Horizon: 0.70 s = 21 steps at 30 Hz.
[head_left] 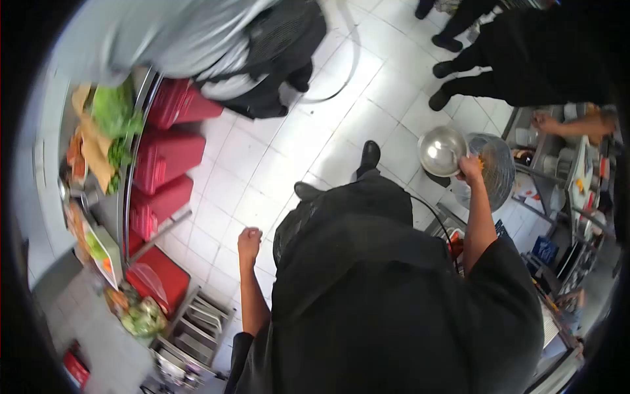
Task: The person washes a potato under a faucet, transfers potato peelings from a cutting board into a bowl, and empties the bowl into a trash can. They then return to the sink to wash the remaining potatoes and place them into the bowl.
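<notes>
My right hand (470, 169) grips the rim of a shiny metal bowl (441, 151), held out to the front right above the floor. The bowl is tilted so that its inside shows, and I see nothing in it. Just beyond that hand is a large clear plastic-looking container (502, 172), with a bit of orange visible near my fingers. My left hand (249, 244) hangs at my other side over the white tiles, its fingers curled in and nothing visible in them.
Red bins (167, 154) stand under the left counter, which carries leafy greens (113, 108). A person in grey (177, 39) stands there. Another person's hand (545, 123) reaches over the right-hand shelves. A hose (351, 72) lies on the tiled floor (275, 164).
</notes>
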### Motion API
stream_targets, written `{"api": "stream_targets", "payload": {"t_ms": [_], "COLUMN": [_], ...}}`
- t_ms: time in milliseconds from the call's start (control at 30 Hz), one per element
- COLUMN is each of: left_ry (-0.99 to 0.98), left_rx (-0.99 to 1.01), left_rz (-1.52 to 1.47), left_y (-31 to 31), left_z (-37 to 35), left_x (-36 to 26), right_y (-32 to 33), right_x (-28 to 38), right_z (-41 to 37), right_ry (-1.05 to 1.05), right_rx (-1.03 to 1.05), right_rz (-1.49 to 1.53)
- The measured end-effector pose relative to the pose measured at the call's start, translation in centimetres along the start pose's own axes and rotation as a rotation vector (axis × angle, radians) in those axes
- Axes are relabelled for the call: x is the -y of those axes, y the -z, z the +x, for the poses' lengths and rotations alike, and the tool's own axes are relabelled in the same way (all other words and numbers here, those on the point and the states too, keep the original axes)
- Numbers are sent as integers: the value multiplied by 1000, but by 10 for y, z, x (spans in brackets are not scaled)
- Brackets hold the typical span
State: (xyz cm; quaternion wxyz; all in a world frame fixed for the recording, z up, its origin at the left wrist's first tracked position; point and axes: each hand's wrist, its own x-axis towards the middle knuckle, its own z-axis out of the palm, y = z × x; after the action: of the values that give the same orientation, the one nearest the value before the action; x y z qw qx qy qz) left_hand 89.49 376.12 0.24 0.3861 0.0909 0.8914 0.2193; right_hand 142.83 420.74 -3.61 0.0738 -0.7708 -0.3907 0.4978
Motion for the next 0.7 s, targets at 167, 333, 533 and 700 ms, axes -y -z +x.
{"api": "stream_targets", "payload": {"t_ms": [167, 333, 533, 700], "left_ry": [-57, -68, 16, -81], "left_rx": [-191, -373, -607, -740], "left_rz": [-331, -472, -706, -784], "left_y": [55, 99, 156, 238], "left_z": [-5, -41, -101, -119], "left_x": [77, 153, 177, 181], "right_y": [-207, -358, -488, -561], "right_x": [119, 156, 166, 160], "right_z": [-129, -259, -417, -498], "right_ry": [275, 351, 530, 647], "right_rx": [513, 981, 1247, 1235], "right_rz": [-273, -457, -682, -842]}}
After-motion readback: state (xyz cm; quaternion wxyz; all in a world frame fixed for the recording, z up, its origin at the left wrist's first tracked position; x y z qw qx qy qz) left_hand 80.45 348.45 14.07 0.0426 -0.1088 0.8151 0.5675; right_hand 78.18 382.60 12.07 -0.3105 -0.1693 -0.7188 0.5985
